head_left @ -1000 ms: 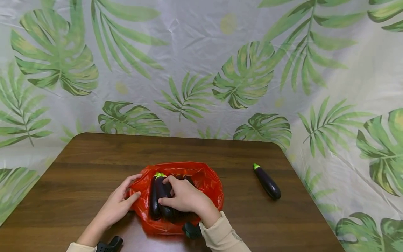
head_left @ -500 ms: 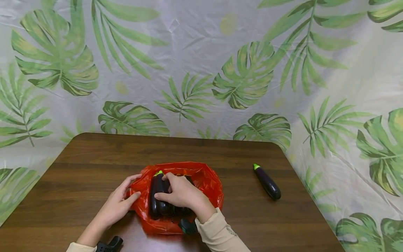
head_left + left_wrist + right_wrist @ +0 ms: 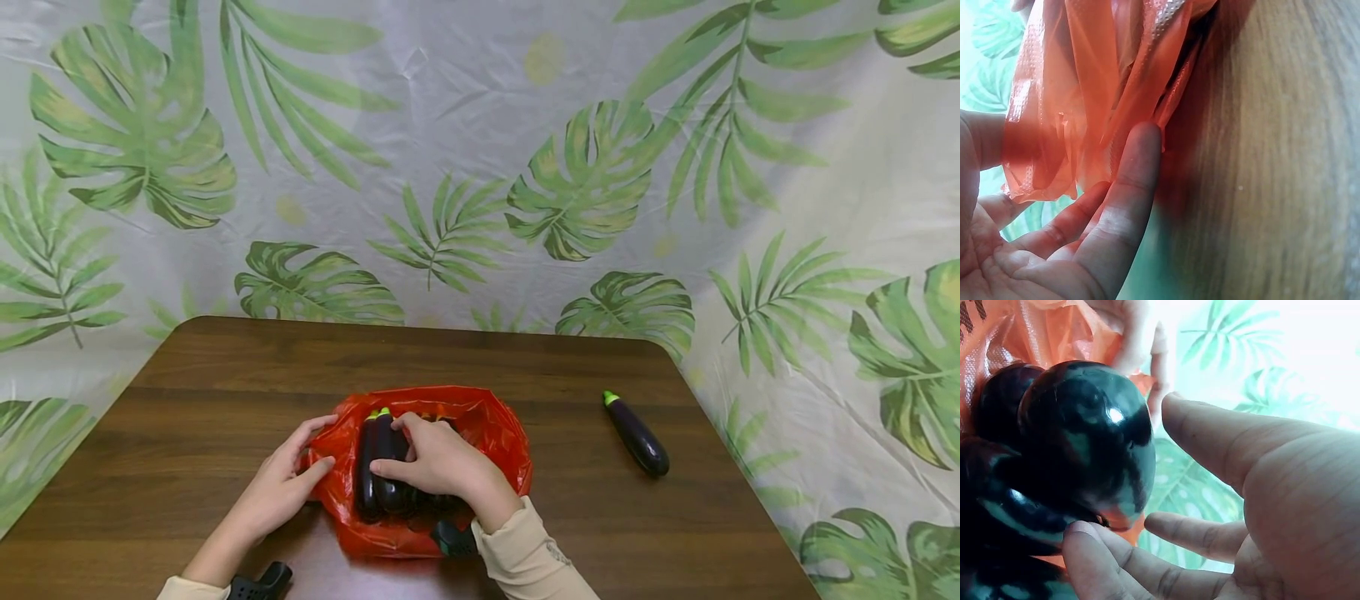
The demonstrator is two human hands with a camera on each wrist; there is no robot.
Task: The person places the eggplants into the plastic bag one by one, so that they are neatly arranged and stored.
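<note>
A red plastic bag, its mouth spread wide, lies on the table with several eggplants inside. My left hand holds the bag's left side, the plastic running between thumb and fingers in the left wrist view. My right hand reaches over the bag's mouth, thumb and fingers spread to either side of an eggplant. In the right wrist view the thumb stands a little apart from that glossy eggplant, while a fingertip is close to its lower edge. The right hand hides part of the bag's contents.
Another eggplant lies alone on the right side of the wooden table. Behind the table hangs a leaf-patterned cloth. A dark wrist device is on the left wrist.
The right hand shifted slightly left, then a little back to the right; the eggplant under it tilted slightly. The left hand, bag and lone eggplant stay in place.
</note>
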